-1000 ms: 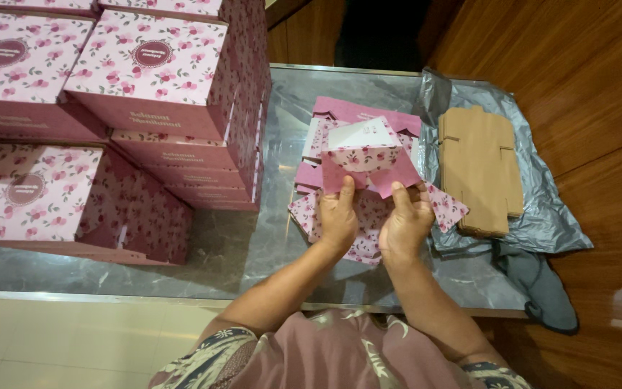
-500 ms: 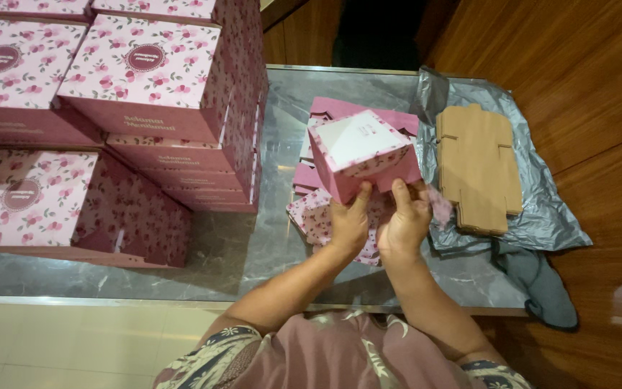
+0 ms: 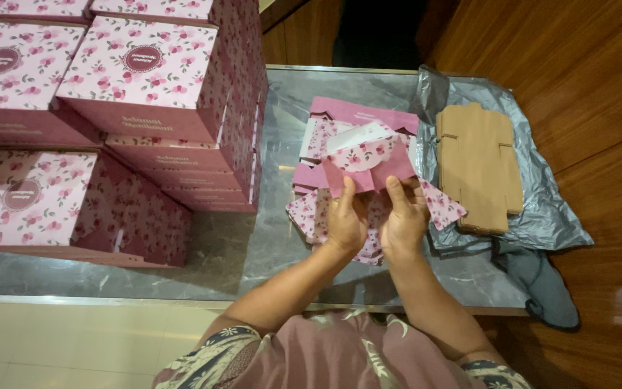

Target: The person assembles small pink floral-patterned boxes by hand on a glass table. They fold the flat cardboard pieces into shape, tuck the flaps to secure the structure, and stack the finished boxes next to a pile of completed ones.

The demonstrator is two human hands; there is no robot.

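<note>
On the grey counter, between the stacked pink boxes and the brown cardboard, the left hand and right hand each pinched the lower edge of a half-folded pink box, held above the flat sheets. Bare counter lay open toward the near edge.

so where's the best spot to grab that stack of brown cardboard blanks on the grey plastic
Probably by its near short edge, coming from the person's side. The stack of brown cardboard blanks lies flat on the grey plastic sheet with its long axis running away, and that near end overhangs slightly above the plastic. The right hand is nearest; a thumb-over, fingers-under grip there looks easiest.
</note>
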